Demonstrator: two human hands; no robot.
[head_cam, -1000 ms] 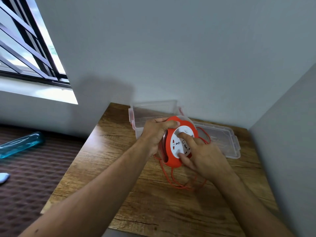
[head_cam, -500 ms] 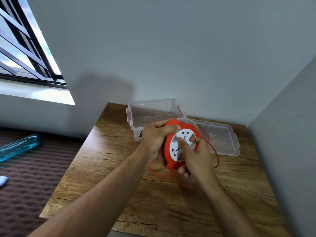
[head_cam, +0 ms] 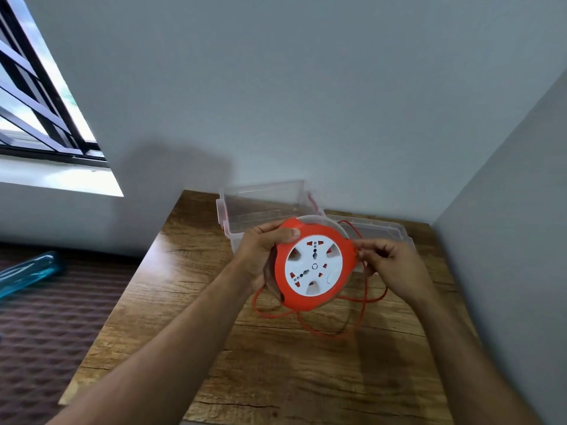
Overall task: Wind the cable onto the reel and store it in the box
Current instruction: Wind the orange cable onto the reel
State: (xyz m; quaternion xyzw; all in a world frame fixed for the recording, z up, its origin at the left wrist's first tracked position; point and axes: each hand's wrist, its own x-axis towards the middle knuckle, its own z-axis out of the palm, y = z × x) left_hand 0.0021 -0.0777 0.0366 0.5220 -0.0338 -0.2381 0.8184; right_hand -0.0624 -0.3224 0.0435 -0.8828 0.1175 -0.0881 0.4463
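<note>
Left hand [head_cam: 259, 256] gripped the reel [head_cam: 313, 268] by its rim, held above the table [head_cam: 276, 363]. Right hand [head_cam: 389, 265] pinched the cable [head_cam: 363, 289] beside the reel; loose loops hung below. Box [head_cam: 264, 200] stood behind.

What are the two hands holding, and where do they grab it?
The left hand grips the orange reel by its upper left rim. The right hand pinches the orange cable beside the reel's right edge.

Glossy orange-and-white plastic reel [head_cam: 314, 268], clear smooth plastic box [head_cam: 260, 207], grained matt wood table [head_cam: 276, 363]
</note>
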